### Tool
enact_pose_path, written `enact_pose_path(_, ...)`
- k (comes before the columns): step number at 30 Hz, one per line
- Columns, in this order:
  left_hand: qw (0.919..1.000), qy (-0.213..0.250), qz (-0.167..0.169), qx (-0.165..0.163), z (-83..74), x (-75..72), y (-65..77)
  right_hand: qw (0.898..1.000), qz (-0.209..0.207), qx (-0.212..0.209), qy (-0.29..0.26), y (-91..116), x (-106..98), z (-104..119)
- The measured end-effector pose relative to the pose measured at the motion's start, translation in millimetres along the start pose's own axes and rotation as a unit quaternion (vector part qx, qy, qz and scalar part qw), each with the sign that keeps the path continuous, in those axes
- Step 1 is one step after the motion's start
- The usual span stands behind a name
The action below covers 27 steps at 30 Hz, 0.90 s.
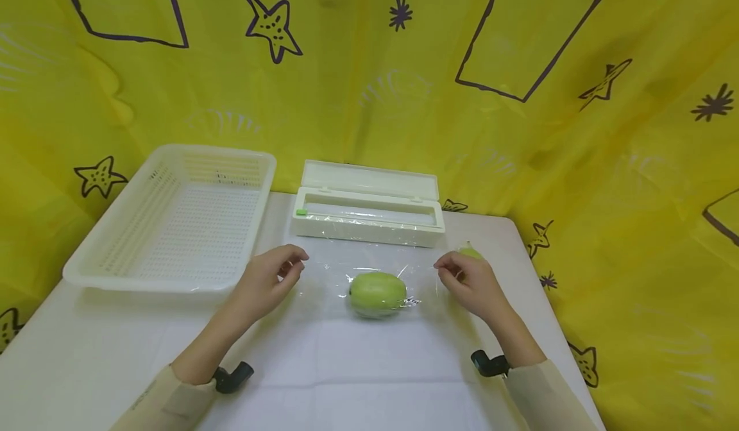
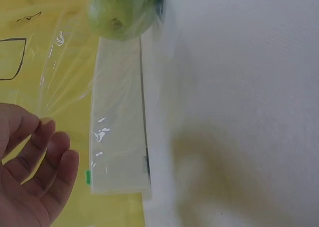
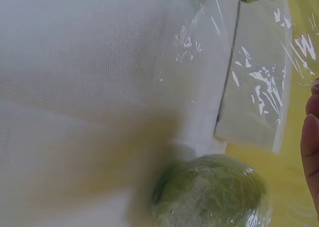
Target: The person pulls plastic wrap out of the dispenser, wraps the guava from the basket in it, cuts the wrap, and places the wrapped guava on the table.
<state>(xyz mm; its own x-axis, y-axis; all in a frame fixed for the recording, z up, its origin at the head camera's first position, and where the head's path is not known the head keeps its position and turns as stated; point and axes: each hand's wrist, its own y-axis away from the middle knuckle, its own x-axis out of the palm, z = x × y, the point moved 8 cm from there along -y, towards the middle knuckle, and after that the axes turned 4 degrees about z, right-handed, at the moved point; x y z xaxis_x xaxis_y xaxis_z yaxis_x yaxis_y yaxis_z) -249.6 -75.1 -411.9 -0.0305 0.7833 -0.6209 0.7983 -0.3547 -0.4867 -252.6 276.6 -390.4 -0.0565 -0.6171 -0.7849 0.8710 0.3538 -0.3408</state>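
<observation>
A clear sheet of cling film (image 1: pixel 331 267) stretches between the two hands, over a pale green oval fruit (image 1: pixel 378 293). My left hand (image 1: pixel 268 282) pinches the film's left side between thumb and fingertips. On the opposite side, my right hand (image 1: pixel 470 287) pinches the film's other edge. In the left wrist view, the blossom or stem end of the fruit (image 2: pixel 119 15) shows through the film. A second green fruit, wrapped in film (image 3: pixel 212 192), shows in the right wrist view; the right hand mostly covers it in the head view.
Behind the fruit stands a white cling film dispenser box (image 1: pixel 369 235), lid raised, roll inside, with a green slider (image 1: pixel 301 212). A white plastic basket (image 1: pixel 173 283) occupies the left of the white table (image 1: pixel 369 405). A yellow patterned curtain (image 1: pixel 346 65) hangs around the table.
</observation>
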Motion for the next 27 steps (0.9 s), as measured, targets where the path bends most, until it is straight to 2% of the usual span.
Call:
enact_pose_path(3,0.9993,-0.029,-0.008,-0.02,2.1,2.1,-2.6,0.999,-0.001,0.003,0.036,-3,2,-1)
enact_pose_path(6,0.9978,-0.052,-0.01,-0.041,4.8,4.4,-4.2,0.997,0.017,0.013,0.075,-6,8,-4)
enact_pose_path(12,0.9953,-0.06,0.004,-0.076,12.1,9.1,-4.5,0.99,0.058,0.015,0.131,-9,21,-4)
enact_pose_path(20,0.9925,-0.063,0.042,-0.096,24.0,19.4,-3.3,0.987,0.08,0.026,0.136,-12,37,-13)
enact_pose_path(27,0.9839,-0.079,0.092,-0.132,33.8,31.1,5.5,0.988,0.102,0.034,0.114,-9,52,-20)
